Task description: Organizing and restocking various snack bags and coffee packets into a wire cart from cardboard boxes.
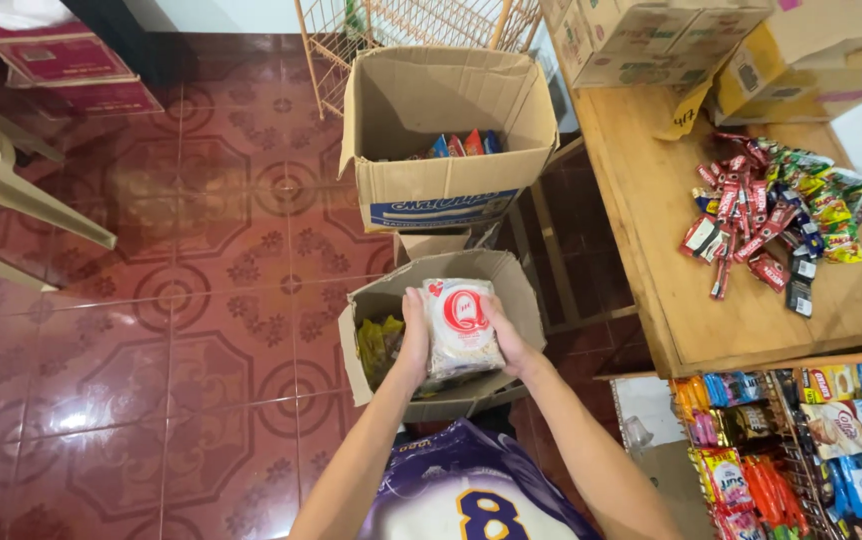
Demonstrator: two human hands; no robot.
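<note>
Now | both hands: left hand [414, 335], right hand [504, 335] clasp white packet [459, 328] | arms outstretched over open carton [511, 290]

Red patterned floor tiles [151, 300], wooden table [651, 250].

Glossy plastic packet [459, 330], matt cardboard box [521, 290], smooth wooden table [651, 220], shiny floor tiles [171, 300].

packet [459, 335]: white, red round mark | near box [511, 290]: plain brown | far box [406, 205]: brown, blue band | floor [181, 270]: dark red, flower-patterned tiles | worktop [651, 220]: pale wood
</note>
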